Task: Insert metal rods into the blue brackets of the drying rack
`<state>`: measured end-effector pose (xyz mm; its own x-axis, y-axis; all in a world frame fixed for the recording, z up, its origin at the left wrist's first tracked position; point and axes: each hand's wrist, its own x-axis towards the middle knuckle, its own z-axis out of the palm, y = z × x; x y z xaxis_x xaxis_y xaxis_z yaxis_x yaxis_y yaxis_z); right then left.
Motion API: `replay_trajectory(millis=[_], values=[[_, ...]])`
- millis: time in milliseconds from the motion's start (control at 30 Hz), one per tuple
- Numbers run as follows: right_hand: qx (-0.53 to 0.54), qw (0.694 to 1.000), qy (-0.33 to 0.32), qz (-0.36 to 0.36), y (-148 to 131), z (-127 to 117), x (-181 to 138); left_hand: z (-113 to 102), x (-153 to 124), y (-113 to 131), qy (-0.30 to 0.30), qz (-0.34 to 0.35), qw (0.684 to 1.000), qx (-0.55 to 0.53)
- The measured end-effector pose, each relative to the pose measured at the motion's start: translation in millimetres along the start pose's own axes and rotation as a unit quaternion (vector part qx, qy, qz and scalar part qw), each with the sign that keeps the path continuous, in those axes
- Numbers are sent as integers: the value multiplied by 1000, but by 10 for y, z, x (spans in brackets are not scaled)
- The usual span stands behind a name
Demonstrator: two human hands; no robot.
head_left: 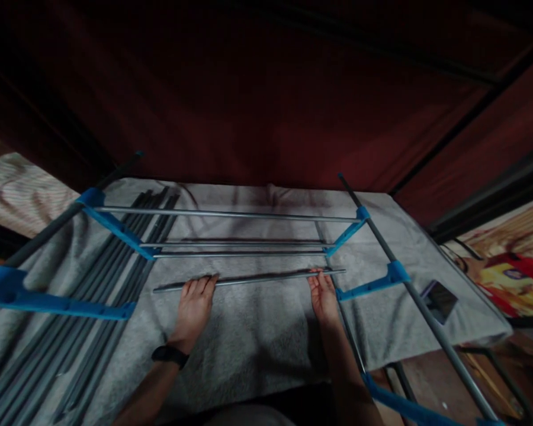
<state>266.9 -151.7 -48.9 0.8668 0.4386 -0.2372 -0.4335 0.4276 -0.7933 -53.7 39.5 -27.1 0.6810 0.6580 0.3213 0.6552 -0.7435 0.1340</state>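
A thin grey metal rod (257,278) lies crosswise over a grey blanket (249,331). My left hand (194,307) rests at the rod's left part with fingers stretched and fingertips on it; a black band sits on that wrist. My right hand (323,296) holds the rod near its right end, fingers curled to it. Beyond the rod stands a partly built rack: grey rods (231,214) run between blue plastic brackets, one on the left (115,228) and one on the right (349,231).
Several loose grey rods (93,331) lie in a pile on the blanket's left. A long grey pole (426,307) with blue brackets runs down the right side. A dark phone (439,300) lies on the blanket at right. Dark red fabric hangs behind.
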Motion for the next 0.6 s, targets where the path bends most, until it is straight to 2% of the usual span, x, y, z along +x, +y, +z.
replay_trajectory(millis=[167,600], values=[[5,1000,-16,6,-13,19,-7,-33,25,-16,25,-26,999,-7],[43,999,-3,33,-29,50,-2,-68,14,-62,63,-116,991,5]])
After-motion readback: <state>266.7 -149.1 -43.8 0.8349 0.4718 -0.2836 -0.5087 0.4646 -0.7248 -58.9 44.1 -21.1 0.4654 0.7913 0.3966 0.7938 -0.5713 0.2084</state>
